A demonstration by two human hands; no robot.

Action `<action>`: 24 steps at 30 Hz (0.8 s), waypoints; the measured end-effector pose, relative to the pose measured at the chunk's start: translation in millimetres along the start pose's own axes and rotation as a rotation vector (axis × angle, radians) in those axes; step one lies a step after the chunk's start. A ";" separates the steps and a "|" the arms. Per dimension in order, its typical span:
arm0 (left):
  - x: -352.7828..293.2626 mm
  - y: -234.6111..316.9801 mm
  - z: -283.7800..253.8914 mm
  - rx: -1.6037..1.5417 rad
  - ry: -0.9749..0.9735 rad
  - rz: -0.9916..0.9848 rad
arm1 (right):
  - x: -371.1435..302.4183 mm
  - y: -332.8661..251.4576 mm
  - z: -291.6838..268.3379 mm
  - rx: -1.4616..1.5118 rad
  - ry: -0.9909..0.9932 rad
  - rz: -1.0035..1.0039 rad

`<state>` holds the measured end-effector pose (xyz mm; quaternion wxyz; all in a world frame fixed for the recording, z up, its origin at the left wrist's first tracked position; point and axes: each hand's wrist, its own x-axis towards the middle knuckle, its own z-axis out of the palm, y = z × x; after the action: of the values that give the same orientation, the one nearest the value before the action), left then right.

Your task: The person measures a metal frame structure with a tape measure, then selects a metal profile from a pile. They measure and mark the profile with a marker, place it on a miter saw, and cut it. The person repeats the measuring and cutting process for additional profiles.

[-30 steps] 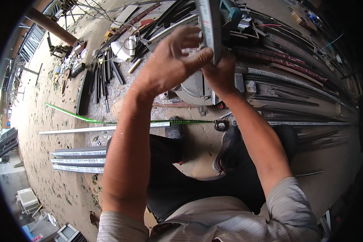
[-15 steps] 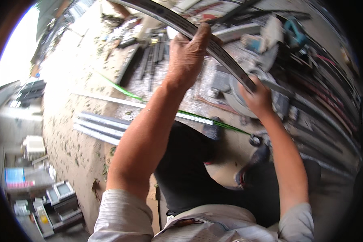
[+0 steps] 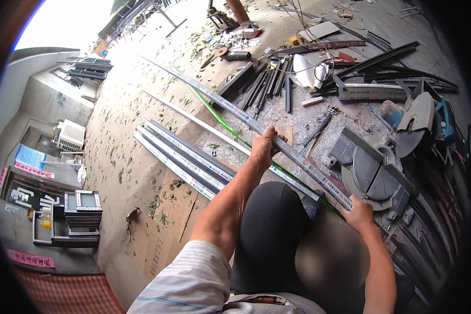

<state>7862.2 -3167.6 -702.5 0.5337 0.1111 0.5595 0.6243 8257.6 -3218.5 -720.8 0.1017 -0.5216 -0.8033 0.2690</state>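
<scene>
A long, narrow window-frame profile (image 3: 235, 111) with a film strip printed along it slants across the view from far left to near right. Partway along it, my left hand (image 3: 265, 146) is closed around the bar. At the near end, my right hand (image 3: 358, 213) grips it too. Just below lie a thin white strip (image 3: 199, 123) and a bright green strip (image 3: 217, 118) on the floor. The round base of a mitre saw (image 3: 369, 178) sits close to my right hand, its toothed blade (image 3: 414, 128) showing beyond.
Several grey profiles (image 3: 186, 162) lie side by side at the left, beside flattened cardboard (image 3: 159, 235). Dark offcuts (image 3: 267, 83) and a power tool (image 3: 230, 55) are strewn ahead. Curved dark strips (image 3: 429, 225) crowd the right. Framed panels (image 3: 83, 209) lean by the left wall.
The profile has come down from high in front of me toward the floor, both hands keeping hold. The view has shifted, bringing more of the floor and saw into sight.
</scene>
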 end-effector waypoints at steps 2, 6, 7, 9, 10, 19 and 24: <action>9.6 -13.5 -13.7 -0.024 0.030 -0.028 | 6.5 -7.0 -7.4 -0.027 -0.064 0.022; 28.5 -28.7 -39.9 -0.067 0.171 -0.089 | 27.2 -16.6 -3.7 -0.050 -0.164 0.014; 31.9 -29.9 -42.6 -0.079 0.201 -0.090 | 32.4 -18.0 -1.5 -0.041 -0.197 0.018; 38.0 -31.1 -48.8 -0.100 0.261 -0.092 | 42.2 -22.1 4.2 -0.029 -0.220 0.008; 41.5 -31.3 -56.2 -0.098 0.286 -0.083 | 46.1 -27.5 7.7 -0.019 -0.235 0.002; 73.7 -19.8 -103.0 -0.027 0.330 -0.073 | 80.3 -71.3 25.7 -0.029 -0.282 -0.023; 91.3 -22.9 -89.0 -0.011 0.297 -0.099 | 91.3 -59.0 33.6 0.006 -0.251 0.010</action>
<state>7772.1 -3151.5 -794.2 0.4757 -0.0130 0.6338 0.6098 8156.8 -3166.3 -727.7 0.0007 -0.4874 -0.8065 0.3347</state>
